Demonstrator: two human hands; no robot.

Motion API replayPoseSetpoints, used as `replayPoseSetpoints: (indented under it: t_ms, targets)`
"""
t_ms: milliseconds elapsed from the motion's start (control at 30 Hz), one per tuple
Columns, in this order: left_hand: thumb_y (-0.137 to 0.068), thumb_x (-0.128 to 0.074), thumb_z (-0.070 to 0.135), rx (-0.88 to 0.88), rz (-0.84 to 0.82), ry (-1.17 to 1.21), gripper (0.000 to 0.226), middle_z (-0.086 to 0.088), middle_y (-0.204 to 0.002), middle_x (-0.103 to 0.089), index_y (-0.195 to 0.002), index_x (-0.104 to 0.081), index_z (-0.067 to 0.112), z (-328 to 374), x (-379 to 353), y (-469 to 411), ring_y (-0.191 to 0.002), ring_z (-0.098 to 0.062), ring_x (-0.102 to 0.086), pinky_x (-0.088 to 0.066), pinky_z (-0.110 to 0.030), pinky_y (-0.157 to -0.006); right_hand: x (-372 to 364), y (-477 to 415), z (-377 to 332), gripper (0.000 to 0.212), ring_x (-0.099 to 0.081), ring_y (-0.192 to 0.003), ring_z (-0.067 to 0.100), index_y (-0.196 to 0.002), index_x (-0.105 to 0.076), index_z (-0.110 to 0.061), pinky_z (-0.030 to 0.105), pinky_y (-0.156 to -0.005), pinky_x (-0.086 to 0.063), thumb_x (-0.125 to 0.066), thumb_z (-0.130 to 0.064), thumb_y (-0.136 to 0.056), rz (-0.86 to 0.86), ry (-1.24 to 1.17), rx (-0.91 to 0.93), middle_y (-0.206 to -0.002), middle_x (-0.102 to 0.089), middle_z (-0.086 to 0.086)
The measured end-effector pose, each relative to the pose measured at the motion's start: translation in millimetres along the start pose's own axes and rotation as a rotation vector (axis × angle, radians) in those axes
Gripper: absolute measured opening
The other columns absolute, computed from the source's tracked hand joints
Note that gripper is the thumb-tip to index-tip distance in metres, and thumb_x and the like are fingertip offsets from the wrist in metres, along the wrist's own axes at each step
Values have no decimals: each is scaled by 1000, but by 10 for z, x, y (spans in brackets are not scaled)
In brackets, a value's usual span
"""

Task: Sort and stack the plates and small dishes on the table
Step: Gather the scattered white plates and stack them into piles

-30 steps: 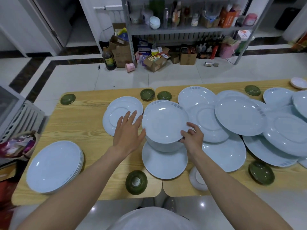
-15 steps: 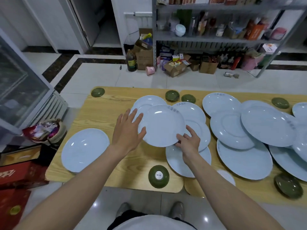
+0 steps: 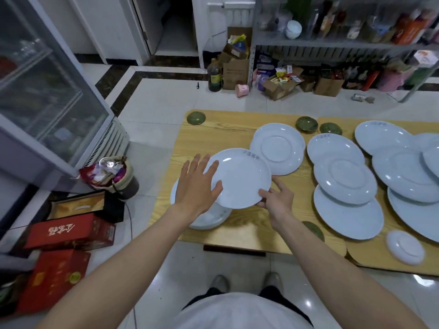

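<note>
**Plate, pale blue, held at the left end of the surface**

Item: one round plate (image 3: 242, 178), pale blue-white, glossy and shallow, face up, with grey lettering on its rim at 1 o'clock. It is held above the wooden surface (image 3: 213, 138).

- Left hand (image 3: 198, 186): fingers straight and spread, set against the rim at 9 o'clock, with the thumb lying on the upper face.
- Right hand (image 3: 276, 200): pinches the rim at 4 o'clock, thumb on top and fingers curled beneath.

Nearby, taken from the plate:

- A stack (image 3: 209, 219) of matching plates at 7 o'clock, partly covered by the plate.
- An upturned plate (image 3: 278, 148) at 1 o'clock, just beside, with its foot ring showing.
- A small green dish (image 3: 196, 118) at 11 o'clock, on the far edge.
- Overlapping plates (image 3: 344, 179) at 3 o'clock.
</note>
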State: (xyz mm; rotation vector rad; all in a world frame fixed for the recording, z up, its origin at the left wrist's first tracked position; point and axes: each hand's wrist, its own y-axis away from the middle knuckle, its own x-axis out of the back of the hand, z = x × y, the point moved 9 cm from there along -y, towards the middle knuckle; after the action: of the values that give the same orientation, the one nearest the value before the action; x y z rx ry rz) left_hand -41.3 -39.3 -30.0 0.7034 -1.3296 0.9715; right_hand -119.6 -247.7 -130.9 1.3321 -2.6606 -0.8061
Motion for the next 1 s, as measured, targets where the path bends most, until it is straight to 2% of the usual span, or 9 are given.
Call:
replayPoseSetpoints:
  t_ms: [100,400,533,733,800,900,933,1000]
  targets:
    - [-98,-45,43,31,5,5,56,-6,-159,-29,-148,-40,21,-276,38,58,-149,-28,-19,-11,-43,-120,-208,80,160,67,-73,-89,26,-142,-48,-15,44,-68,-63,-64,14,-84,-2,47,-29,-97,-71,4]
    - [-99,-40,45,40,-29,1,56,-4,-161,-25,-151,-35,23,-562,-65,170,-150,-25,-15,-8,-42,-121,-508,155,471,66,-73,-86,26,-141,-49,-15,40,-60,-62,-63,14,-83,-20,145,-67,-97,-71,5]
    - [-100,-38,45,44,-29,-15,56,-5,-161,-25,-151,-34,23,-632,-79,149,-150,-27,-16,-11,-43,-121,-578,148,563,69,-73,-88,31,-145,-46,-15,45,-67,-62,-65,12,-83,-37,190,-77,-106,-71,11]
    - [-99,-40,45,50,-32,-5,57,-5,-161,-25,-151,-34,23,-702,-107,157,-150,-26,-16,-11,-43,-121,-644,125,684,71,-72,-93,25,-148,-43,-17,34,-61,-61,-67,7,-86,-40,182,-77,-121,-68,11]
    - [-100,-40,45,53,-42,-4,57,-4,-161,-24,-152,-33,23,-716,-139,174,-150,-26,-14,-9,-42,-121,-654,100,712,68,-71,-97,22,-147,-45,-17,35,-68,-62,-67,4,-86,-19,231,-69,-126,-66,9]
    - [-100,-38,46,58,-51,-7,58,-4,-162,-22,-153,-31,24,-744,-178,182,-150,-25,-13,-8,-42,-122,-613,59,709,64,-66,-106,18,-142,-53,-15,39,-92,-57,-70,2,-82,54,380,-28,-130,-65,6]
    - [-100,-38,46,59,-50,-6,58,-3,-162,-22,-153,-31,24,-751,-183,180,-150,-25,-13,-8,-42,-122,-603,50,693,63,-65,-103,15,-139,-55,-14,37,-95,-55,-72,1,-80,78,435,-10,-129,-66,4]
    - [-100,-38,46,61,-50,-1,58,-3,-162,-22,-153,-31,24,-761,-186,176,-150,-25,-13,-8,-42,-122,-609,38,655,61,-64,-86,7,-135,-60,-14,30,-91,-54,-73,1,-78,115,520,23,-126,-67,2]
